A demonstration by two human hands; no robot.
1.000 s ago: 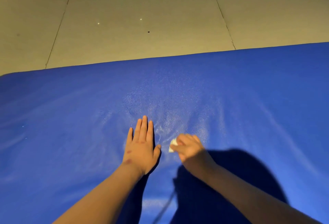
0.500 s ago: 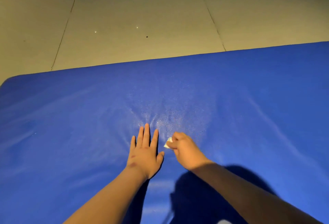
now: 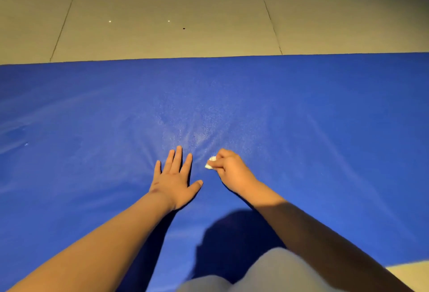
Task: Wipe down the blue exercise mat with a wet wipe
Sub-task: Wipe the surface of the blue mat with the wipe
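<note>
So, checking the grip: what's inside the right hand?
A bit of white wet wipe pokes out of the right hand; its curled fingers cover the rest.

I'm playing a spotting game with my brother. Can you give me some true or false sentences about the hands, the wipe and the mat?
1. The left hand lies flat on the blue mat, fingers straight. True.
2. The right hand pinches a small white wet wipe. True.
3. The two hands touch each other. False: a strip of mat shows between them.
4. The mat lies on green grass. False: a pale floor with thin seams lies beyond it.
</note>
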